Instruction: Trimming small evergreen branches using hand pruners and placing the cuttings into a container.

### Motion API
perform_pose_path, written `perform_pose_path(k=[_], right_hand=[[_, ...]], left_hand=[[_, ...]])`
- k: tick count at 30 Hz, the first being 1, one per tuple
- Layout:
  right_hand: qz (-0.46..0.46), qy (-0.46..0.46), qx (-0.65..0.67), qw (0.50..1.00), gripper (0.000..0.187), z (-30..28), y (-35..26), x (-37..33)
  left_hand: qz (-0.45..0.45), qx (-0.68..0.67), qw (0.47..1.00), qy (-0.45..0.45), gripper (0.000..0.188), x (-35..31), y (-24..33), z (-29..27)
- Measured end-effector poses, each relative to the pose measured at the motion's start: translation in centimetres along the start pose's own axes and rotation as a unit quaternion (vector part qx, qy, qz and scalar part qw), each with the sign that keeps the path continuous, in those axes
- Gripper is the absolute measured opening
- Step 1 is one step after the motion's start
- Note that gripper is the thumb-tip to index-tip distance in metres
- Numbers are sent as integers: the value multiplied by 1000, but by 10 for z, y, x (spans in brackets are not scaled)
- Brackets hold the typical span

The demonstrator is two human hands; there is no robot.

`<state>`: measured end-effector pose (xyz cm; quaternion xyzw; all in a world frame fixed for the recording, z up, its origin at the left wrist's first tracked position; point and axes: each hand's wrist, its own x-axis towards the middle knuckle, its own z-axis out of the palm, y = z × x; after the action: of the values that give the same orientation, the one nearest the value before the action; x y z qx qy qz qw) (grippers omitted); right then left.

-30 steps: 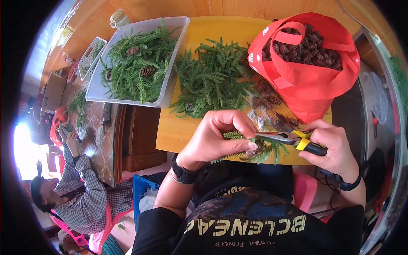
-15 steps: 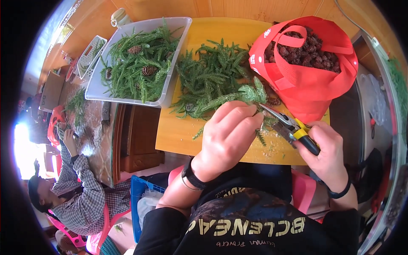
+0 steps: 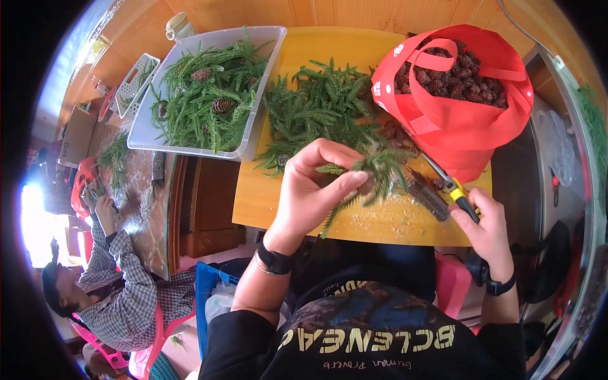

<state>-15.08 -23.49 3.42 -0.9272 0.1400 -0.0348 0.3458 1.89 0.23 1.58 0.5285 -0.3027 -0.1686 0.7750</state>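
Note:
My left hand (image 3: 310, 187) pinches a green artificial pine sprig (image 3: 387, 170) between thumb and fingers, held above the front part of the yellow table (image 3: 266, 206). The sprig's needles fan out to the right and hang down beneath the thumb. In my right hand (image 3: 484, 221) are pliers (image 3: 457, 193) with yellow and black handles, their jaws pointing up and left, apart from the sprig. A dark narrow block (image 3: 427, 199) lies just left of the pliers. Behind my left hand spreads a heap of green pine sprigs (image 3: 326, 101).
A clear plastic bin (image 3: 256, 120) of sprigs and cones stands at the left. At the right stands a red bag (image 3: 465, 136) full of pine cones (image 3: 459, 76). Scraps litter the table front. Another person (image 3: 120, 297) works at a table on the far left.
My left hand has turned over, bringing the sprig lower with its needles now fanned out. The pliers have moved right, away from the sprig, with my right hand.

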Motion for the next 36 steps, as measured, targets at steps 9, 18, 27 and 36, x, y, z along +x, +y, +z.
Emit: perform_pose_path(k=[9, 18, 27, 36], right_hand=[[-103, 69, -87, 989, 13, 9, 12, 25], [-195, -132, 212, 949, 12, -1, -67, 62], [-259, -152, 99, 949, 11, -2, -77, 77], [-355, -137, 108, 918, 20, 5, -77, 82]], left_hand=[[-134, -217, 961, -110, 20, -4, -3, 1], [-140, -149, 971, -126, 25, -5, -7, 14], [-149, -62, 973, -162, 15, -4, -6, 9], [-188, -163, 954, -169, 16, -5, -5, 5]])
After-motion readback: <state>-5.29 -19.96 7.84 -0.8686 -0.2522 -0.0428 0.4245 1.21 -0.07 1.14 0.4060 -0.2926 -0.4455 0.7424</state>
